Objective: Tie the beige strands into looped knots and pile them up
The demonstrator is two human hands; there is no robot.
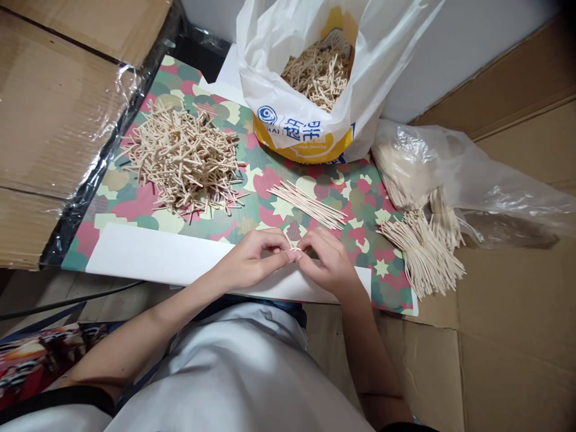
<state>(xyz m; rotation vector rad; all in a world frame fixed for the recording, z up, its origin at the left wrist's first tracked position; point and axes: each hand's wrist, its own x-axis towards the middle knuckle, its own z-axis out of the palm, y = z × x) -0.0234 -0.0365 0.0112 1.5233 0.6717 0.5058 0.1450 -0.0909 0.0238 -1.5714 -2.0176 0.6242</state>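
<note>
Both hands meet over the front of the patterned board, fingertips nearly touching. My left hand (260, 257) pinches one side of a small pale stick piece (294, 248), and my right hand (324, 259) pinches the other side. Fingers cover most of that piece. Just beyond the hands, straight pale sticks (309, 205) lie loosely side by side on the board. A large heap of bent, looped sticks (182, 157) rests on the board to the left.
A white and yellow plastic bag (306, 135) holding more bent sticks stands behind. Tied stick bundles (425, 255) lie at the right edge, beside a clear plastic bag (477, 174). Wrapped cardboard boxes (58, 114) are at the left. A white strip (148, 252) runs along the front.
</note>
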